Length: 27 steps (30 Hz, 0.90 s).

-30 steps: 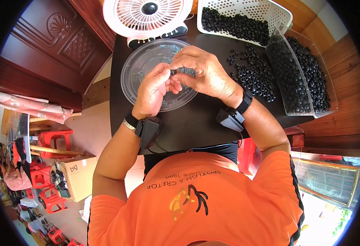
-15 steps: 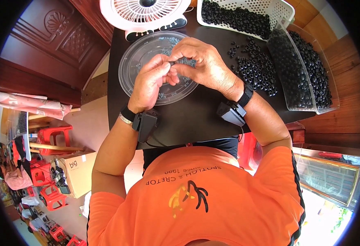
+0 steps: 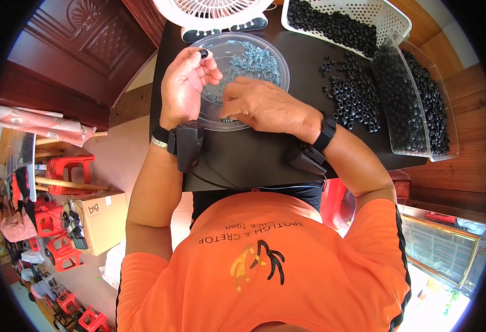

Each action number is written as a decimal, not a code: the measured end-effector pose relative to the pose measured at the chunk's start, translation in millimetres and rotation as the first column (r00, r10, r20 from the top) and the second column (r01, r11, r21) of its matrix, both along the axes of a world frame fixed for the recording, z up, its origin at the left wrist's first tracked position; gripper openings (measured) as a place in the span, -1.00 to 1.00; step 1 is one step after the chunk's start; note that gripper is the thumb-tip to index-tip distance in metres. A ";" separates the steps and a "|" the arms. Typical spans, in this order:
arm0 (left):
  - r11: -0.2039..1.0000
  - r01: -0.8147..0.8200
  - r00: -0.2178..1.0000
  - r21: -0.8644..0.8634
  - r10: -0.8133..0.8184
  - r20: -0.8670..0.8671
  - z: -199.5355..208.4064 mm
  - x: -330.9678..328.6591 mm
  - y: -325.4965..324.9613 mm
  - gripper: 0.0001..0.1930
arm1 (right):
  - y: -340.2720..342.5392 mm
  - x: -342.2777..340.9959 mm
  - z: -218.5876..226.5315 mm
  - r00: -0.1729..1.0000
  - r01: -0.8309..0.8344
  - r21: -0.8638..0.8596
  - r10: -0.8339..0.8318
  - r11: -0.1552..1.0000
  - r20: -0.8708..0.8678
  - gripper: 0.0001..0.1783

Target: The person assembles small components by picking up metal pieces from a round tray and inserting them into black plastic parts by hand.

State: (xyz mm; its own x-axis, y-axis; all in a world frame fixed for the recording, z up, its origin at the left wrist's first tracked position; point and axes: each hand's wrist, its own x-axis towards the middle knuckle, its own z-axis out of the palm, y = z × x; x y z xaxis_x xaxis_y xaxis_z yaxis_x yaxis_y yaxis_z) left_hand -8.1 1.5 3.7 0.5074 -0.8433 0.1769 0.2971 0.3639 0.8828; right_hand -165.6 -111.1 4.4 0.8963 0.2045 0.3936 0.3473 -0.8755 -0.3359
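Over the left part of a round clear plastic tray (image 3: 280,47), my left hand (image 3: 185,83) pinches a small round black piece with a hole (image 3: 203,53) between thumb and forefinger. The other fingers of that hand are loosely curled. My right hand (image 3: 268,106) reaches down over the tray's near side, palm down. Its bent fingertips meet near a few loose pieces; whatever they grip is hidden. Many small bluish metal pieces (image 3: 257,63) lie in the tray, too small to tell whether springs or screws.
Loose black pieces (image 3: 356,102) are spread on the dark table (image 3: 243,160) right of my right hand. Beyond them stand a clear bin (image 3: 420,152) and a white perforated basket (image 3: 392,25), both holding black pieces. A white fan (image 3: 212,19) stands behind the tray.
My hands were together over the tray, fingers meeting at a small dark piece. They have parted: the left moved up and left with the black piece, the right down toward the tray's near side.
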 end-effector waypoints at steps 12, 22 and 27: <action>0.993 0.100 0.995 0.064 -0.101 0.014 -1.2 -5.2 2.4 -0.77 | -28.5 -6.9 12.8 0.921 0.390 0.540 -0.327 0.746 -0.212 -0.87; 0.951 0.290 0.950 0.111 -0.299 0.084 -2.4 -25.8 -3.6 -0.77 | -35.4 -3.8 2.2 0.980 0.199 0.863 -0.075 0.465 -0.186 -0.89; 0.960 0.276 0.958 -0.037 -0.278 -0.069 -5.7 -25.4 -3.6 -0.78 | -29.7 -6.7 11.7 0.978 0.207 0.826 -0.142 0.523 -0.156 -0.87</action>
